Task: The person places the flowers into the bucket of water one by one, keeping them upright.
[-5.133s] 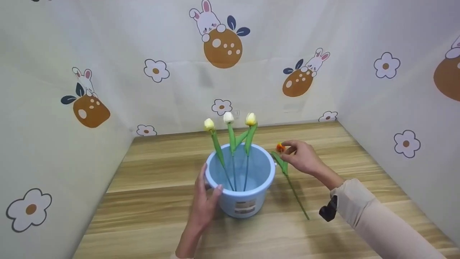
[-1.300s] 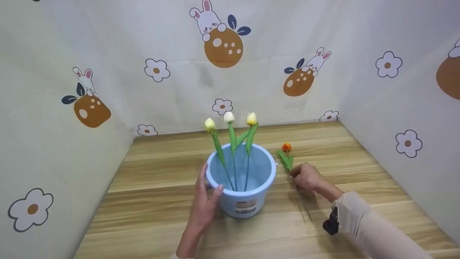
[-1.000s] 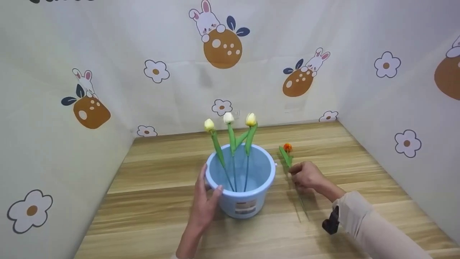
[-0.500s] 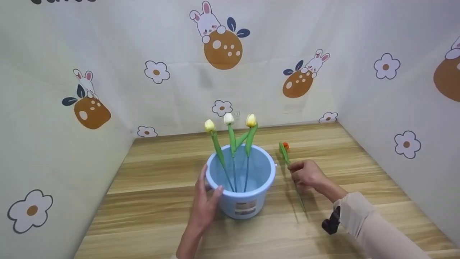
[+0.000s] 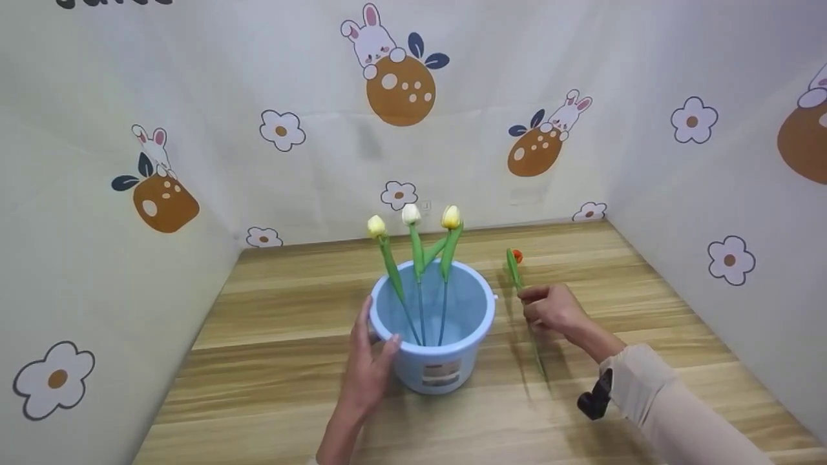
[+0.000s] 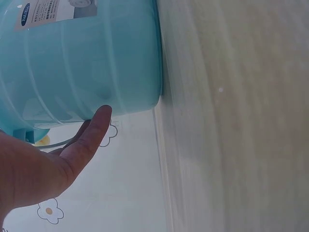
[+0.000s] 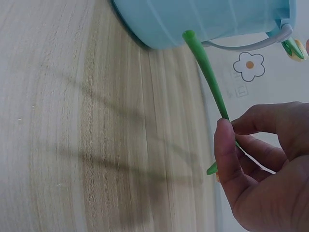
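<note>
My left hand (image 5: 368,374) rests against the left side of a light blue plastic bucket (image 5: 439,365), thumb at the rim, fingers straight along the outside. The left wrist view shows a straight finger (image 6: 94,130) touching the bucket wall. Three artificial tulips, a pale yellow one (image 5: 376,226), a white one (image 5: 411,214) and a yellow one (image 5: 451,217), lean upright inside it. To the bucket's right, my right hand (image 5: 557,312) pinches the green stem (image 7: 207,72) of an orange-red tulip (image 5: 517,256) between thumb and fingers. Its bloom points away, partly behind a leaf.
The wood-grain table (image 5: 278,361) is bounded by a printed cloth (image 5: 310,181) at the back and sides. The bucket's handle (image 7: 256,46) hangs along its side. A black device (image 5: 596,395) sits at the right sleeve cuff.
My right hand went from the orange tulip's bloom down to its stem and pinches it. The tulip has turned and risen slightly, its stem end shifting left. My left hand stays at the bucket.
</note>
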The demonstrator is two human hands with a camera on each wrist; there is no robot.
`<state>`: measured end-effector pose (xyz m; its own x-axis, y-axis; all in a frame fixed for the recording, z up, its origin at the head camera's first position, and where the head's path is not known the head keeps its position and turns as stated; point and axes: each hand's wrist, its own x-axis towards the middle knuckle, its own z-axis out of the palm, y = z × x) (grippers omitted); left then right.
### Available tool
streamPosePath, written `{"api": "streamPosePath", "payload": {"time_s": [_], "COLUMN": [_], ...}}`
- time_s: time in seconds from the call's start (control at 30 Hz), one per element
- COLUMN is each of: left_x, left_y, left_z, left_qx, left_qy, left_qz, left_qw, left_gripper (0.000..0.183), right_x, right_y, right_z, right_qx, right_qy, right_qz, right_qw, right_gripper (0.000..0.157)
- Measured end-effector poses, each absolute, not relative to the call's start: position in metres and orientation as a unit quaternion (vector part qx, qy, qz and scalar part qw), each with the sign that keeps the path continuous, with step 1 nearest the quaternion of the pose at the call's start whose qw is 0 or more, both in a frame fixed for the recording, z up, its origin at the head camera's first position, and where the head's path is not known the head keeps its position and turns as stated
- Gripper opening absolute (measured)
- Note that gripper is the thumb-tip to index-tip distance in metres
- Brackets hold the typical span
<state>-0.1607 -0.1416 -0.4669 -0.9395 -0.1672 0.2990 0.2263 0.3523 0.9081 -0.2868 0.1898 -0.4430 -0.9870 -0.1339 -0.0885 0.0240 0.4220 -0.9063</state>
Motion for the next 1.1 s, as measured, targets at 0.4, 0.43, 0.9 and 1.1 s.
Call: {"api": "streamPosePath", "payload": {"time_s": [0.4, 0.43, 0.9, 1.1], "left_x": [-0.162, -0.163, -0.164, -0.163], "left_y": [-0.141, -0.141, -0.142, -0.142], "left_z": [-0.468, -0.469, -0.468, -0.469], "left_qx": [-0.019, -0.017, -0.014, -0.021], "left_qy": [-0.802, -0.803, -0.802, -0.804], "left_qz": [-0.573, -0.573, -0.576, -0.568], "left_qw": [0.166, 0.163, 0.159, 0.175], "left_gripper": [0.08, 0.079, 0.079, 0.079], "right_x": [-0.288, -0.288, -0.288, -0.288], "right_y": [0.19, 0.19, 0.186, 0.184], "right_z": [-0.437, -0.436, -0.424, -0.422], "right_qx": [-0.015, -0.015, -0.013, -0.016], "right_qy": [0.828, 0.826, 0.808, 0.796], "right_qz": [-0.555, -0.557, -0.58, -0.596], "right_qw": [0.081, 0.084, 0.101, 0.102], "right_gripper": [0.047, 0.047, 0.05, 0.052]}}
